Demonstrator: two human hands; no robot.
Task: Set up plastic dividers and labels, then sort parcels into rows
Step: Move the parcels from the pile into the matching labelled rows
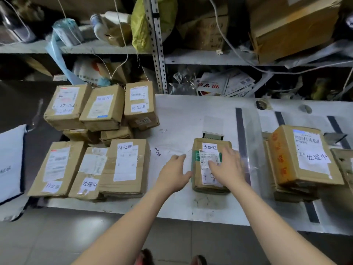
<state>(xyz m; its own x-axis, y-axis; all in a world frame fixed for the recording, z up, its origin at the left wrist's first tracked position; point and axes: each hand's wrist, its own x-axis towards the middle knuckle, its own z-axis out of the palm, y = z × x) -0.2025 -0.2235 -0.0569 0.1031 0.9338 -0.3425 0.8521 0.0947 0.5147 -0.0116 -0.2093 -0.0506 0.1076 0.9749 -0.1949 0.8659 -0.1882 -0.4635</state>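
The taped cardboard parcel (210, 169) lies on the table (181, 115) just left of the clear divider (248, 138), right hand (227, 167) flat and spread on top, left hand (174, 174) open at its left edge; it looks stiff and light, so grip opposite long sides.
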